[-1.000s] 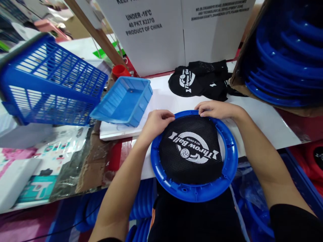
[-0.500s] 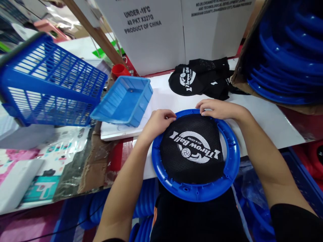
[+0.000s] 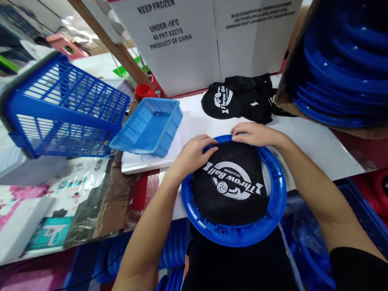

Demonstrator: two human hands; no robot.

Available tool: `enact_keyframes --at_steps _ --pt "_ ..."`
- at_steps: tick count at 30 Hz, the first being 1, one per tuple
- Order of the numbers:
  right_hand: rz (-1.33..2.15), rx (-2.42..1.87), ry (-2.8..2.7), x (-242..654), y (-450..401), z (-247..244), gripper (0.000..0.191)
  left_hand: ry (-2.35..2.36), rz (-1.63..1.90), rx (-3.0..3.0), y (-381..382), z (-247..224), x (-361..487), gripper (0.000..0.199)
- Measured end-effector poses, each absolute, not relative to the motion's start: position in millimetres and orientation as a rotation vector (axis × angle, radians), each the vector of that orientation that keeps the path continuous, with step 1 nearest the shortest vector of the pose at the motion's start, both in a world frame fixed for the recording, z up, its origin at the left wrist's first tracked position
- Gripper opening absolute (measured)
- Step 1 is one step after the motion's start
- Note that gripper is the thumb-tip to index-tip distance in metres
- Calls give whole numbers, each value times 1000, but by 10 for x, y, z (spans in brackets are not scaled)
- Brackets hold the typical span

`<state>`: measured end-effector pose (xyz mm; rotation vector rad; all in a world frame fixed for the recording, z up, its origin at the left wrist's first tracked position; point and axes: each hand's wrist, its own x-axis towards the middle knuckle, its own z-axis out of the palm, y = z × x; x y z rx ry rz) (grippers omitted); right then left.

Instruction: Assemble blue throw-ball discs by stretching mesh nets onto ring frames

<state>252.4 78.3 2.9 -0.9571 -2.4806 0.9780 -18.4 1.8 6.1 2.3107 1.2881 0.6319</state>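
A blue plastic ring (image 3: 277, 182) lies in front of me, partly over the table edge. Black round mesh (image 3: 209, 202) with white "Throw Ball" print covers most of its opening; at the right side a gap shows between mesh and ring. My left hand (image 3: 200, 155) is at the ring's upper left, thumb and fingers closed on the mesh edge against the rim. Close beside it, at the top of the rim, my right hand (image 3: 253, 133) has its fingers bent down onto the mesh edge. The fingertips partly hide that edge.
More black printed mesh pieces (image 3: 239, 99) lie behind the ring. A shallow blue bin (image 3: 160, 125) and a tipped blue basket (image 3: 69, 109) stand left, with a red cup (image 3: 145, 91) behind. White cartons (image 3: 184, 60) form the back; blue rings (image 3: 336, 72) fill a box at right.
My left hand has shifted slightly right along the rim with its thumb more over the mesh. My right hand has moved a little left, bringing the two hands closer together.
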Motion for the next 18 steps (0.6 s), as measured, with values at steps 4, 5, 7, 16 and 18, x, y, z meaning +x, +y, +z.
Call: enact_keyframes --at_steps 4,5,7,16,18 --pt "930 -916 -2517 2442 741 5 18 1332 577 2356 56 -28 -104 21" --pt "925 -927 -2506 2430 736 0 16 1343 584 2337 69 -32 -96 20" --pt "924 -940 -2480 2415 731 -3 15 1346 610 2285 95 -22 -94 17" --pt "1064 -991 -2378 2412 763 -17 19 1352 630 1966 225 29 -134 14" --pt "1082 -1027 -2361 2406 771 -32 19 1328 614 1906 249 31 -146 15"
